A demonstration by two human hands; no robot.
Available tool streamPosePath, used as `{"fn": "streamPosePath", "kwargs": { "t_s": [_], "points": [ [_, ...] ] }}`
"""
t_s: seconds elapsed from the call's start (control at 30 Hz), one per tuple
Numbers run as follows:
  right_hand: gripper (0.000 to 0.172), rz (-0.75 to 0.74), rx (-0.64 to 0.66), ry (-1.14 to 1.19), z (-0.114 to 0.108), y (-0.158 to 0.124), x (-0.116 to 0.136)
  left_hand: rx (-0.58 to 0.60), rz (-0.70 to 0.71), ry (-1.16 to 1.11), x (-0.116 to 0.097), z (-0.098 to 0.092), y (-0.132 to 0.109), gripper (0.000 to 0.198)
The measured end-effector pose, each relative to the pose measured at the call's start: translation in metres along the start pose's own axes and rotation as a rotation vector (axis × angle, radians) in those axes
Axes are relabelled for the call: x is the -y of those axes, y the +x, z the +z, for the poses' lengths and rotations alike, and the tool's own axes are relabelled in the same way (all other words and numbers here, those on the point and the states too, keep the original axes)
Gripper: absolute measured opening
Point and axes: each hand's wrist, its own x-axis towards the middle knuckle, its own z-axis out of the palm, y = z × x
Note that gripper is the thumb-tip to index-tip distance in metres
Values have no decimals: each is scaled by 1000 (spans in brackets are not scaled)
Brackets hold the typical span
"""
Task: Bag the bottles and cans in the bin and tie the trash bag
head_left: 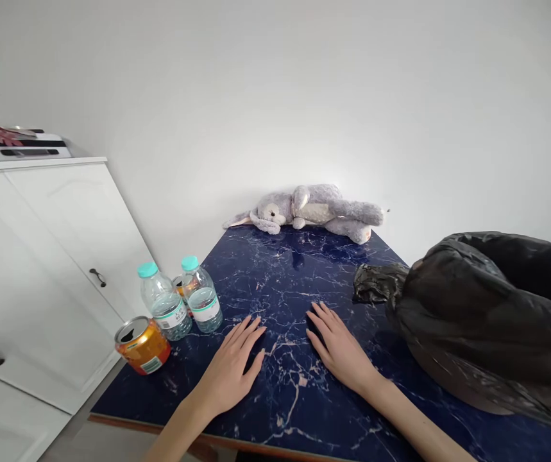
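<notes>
My left hand (233, 366) lies flat on the dark blue marbled table (275, 289), fingers stretched out, holding nothing. Close to it on the left stand two clear plastic bottles with turquoise caps, a nearer bottle (167, 305) and another bottle (201, 298), each part full. An opened orange drink can (142, 346) stands in front of them, and a second can (178, 282) is mostly hidden behind the bottles. My right hand (337, 346) also rests palm down with its fingers apart, empty. To its right is a bin lined with a black plastic bag (477, 321).
A grey plush rabbit (313, 208) lies on its side at the table's far end, against the white wall (304, 96). White cabinets (54, 256) with dark handles stand on the left. The bag's knotted-looking bunch (376, 282) spreads onto the table.
</notes>
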Motion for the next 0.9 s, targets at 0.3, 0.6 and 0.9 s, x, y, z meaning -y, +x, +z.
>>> {"fn": "streamPosePath", "kwargs": {
  "t_s": [0.3, 0.6, 0.9],
  "points": [
    [58, -138, 116, 97, -5, 8, 17, -252, 64, -8, -15, -24, 6, 32],
    [61, -88, 253, 190, -20, 12, 22, -66, -340, -325, -9, -20, -7, 21],
    [57, -125, 224, 211, -19, 11, 17, 9, -543, -491, -7, -17, -7, 33]
  ]
}}
